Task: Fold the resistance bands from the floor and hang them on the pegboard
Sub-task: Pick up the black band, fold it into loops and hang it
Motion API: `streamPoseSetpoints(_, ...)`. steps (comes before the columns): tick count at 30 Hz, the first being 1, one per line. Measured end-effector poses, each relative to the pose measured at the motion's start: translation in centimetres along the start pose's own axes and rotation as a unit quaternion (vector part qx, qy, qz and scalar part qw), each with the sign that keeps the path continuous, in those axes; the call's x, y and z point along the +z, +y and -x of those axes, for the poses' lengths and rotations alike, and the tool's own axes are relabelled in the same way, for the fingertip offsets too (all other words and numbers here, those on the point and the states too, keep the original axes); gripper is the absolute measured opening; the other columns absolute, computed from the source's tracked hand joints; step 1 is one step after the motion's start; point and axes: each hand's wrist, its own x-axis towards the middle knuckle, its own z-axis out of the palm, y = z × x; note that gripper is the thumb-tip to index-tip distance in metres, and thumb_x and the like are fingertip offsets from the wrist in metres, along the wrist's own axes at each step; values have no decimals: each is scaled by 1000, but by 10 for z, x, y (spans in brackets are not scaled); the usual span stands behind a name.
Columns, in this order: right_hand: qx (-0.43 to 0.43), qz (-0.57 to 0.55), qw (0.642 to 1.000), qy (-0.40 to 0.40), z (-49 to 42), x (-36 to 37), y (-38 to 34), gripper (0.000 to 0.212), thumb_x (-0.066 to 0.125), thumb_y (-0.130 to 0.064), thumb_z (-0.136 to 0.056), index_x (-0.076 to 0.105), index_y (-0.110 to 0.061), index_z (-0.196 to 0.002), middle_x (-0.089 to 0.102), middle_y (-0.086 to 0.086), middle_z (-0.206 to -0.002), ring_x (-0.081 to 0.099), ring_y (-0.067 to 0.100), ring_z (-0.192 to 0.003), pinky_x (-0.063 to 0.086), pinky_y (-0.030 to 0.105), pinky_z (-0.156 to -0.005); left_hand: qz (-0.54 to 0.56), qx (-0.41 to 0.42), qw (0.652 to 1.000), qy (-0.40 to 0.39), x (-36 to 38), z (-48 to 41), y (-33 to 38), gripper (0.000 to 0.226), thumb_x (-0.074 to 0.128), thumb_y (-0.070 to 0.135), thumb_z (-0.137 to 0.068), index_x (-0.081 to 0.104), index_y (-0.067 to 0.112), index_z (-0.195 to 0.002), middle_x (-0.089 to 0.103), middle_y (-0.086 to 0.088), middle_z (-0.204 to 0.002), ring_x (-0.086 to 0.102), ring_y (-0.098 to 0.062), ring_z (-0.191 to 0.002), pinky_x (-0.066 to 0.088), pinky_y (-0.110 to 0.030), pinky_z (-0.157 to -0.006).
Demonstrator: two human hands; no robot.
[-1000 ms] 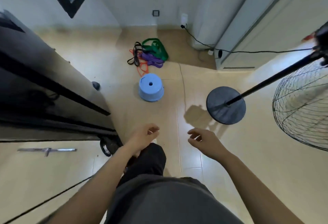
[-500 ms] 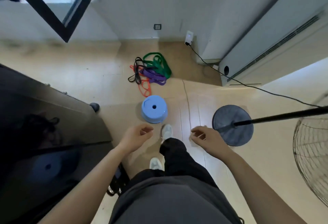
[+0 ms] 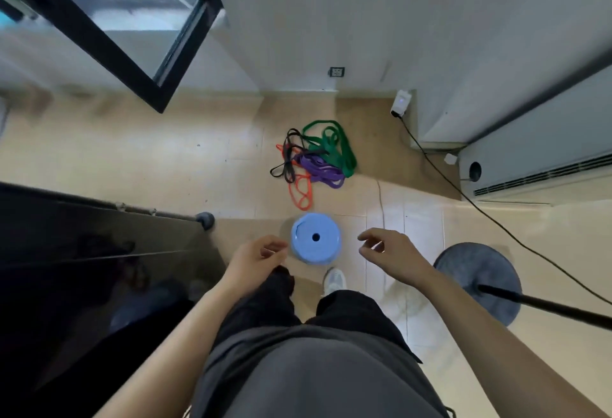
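Looking down at the resistance bands (image 3: 319, 169), lying in a messy pile on the floor (image 3: 165, 166) near the wall, just past the blue stool (image 3: 328, 247). Holding nothing in the left hand (image 3: 255, 260) or the right hand (image 3: 392, 253), letting the fingers curl loosely, hovering on each side of the stool, well apart from the bands.

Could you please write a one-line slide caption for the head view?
Empty left hand and right hand hover near a blue stool, with tangled bands on the floor beyond.
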Motion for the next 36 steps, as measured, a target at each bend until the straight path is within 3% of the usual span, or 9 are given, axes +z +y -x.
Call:
streamPoseSetpoints(7, 36, -5, 999, 10, -96, -20, -62, 20, 65, -30, -92, 67, -29, -112, 68, -10, -100, 63, 6, -87, 42, 14, -69, 42, 0, 999, -29, -70, -109, 12, 14, 70, 22, -92, 74, 33, -101, 76, 12, -93, 69, -9, -89, 55, -26, -87)
streamPoseSetpoints(11, 89, -22, 995, 41, -146, -22, -100, 21, 66, -29, -91, 68, -28, -112, 69, -9, -98, 64, 7, -85, 46, 16, -72, 16, 26, 998, -60, -120, -189, 22, 13, 70, 22, -92, 74, 32, -99, 75, 12, -93, 66, 4, -83, 50, -17, -80)
streamPoseSetpoints(15, 110, -41, 992, 43, -197, -28, -133, 20, 66, -29, -91, 66, -32, -111, 69, -12, -99, 65, 6, -87, 51, 20, -77, -15, 57, 993, -104, -157, -268, 45, 12, 69, 20, -93, 73, 30, -98, 74, 12, -97, 64, 6, -83, 46, -13, -79)
streamPoseSetpoints(20, 109, -47, 992, 49, -283, -54, -137, 19, 68, -26, -90, 70, -30, -108, 70, -9, -97, 67, 8, -87, 53, 21, -81, -20, 84, 988, -128, -169, -384, 76, 11, 70, 19, -92, 76, 22, -101, 76, 5, -98, 67, -6, -86, 50, -19, -83)
streamPoseSetpoints(23, 109, -31, 991, 66, -355, -68, -110, 18, 69, -20, -89, 71, -27, -106, 69, -12, -92, 66, 7, -85, 46, 8, -76, -32, 94, 987, -129, -150, -458, 73, 11, 69, 17, -92, 75, 21, -101, 74, 6, -93, 68, -8, -86, 52, -23, -83)
streamPoseSetpoints(28, 124, -10, 989, 77, -524, -62, 2, 19, 71, -16, -87, 71, -23, -105, 72, -2, -93, 67, 15, -85, 51, 30, -84, -80, 78, 985, -130, -67, -594, 12, 15, 68, 19, -92, 74, 22, -105, 69, 13, -94, 63, -1, -87, 45, -14, -81)
streamPoseSetpoints(32, 156, 8, 986, 51, -669, -28, 107, 21, 68, -17, -90, 71, -15, -111, 68, 1, -95, 65, 19, -95, 45, 25, -80, -119, 50, 982, -141, 21, -706, -68, 21, 65, 19, -94, 71, 17, -113, 74, 6, -92, 67, -14, -94, 51, -29, -92)
streamPoseSetpoints(36, 185, 49, 981, 18, -780, 18, 202, 24, 68, -26, -90, 70, -20, -113, 70, 3, -114, 65, 23, -106, 51, 30, -92, -200, 52, 972, -108, 98, -801, -139, 29, 62, 30, -95, 67, 22, -121, 75, 2, -115, 67, -20, -109, 52, -35, -96)
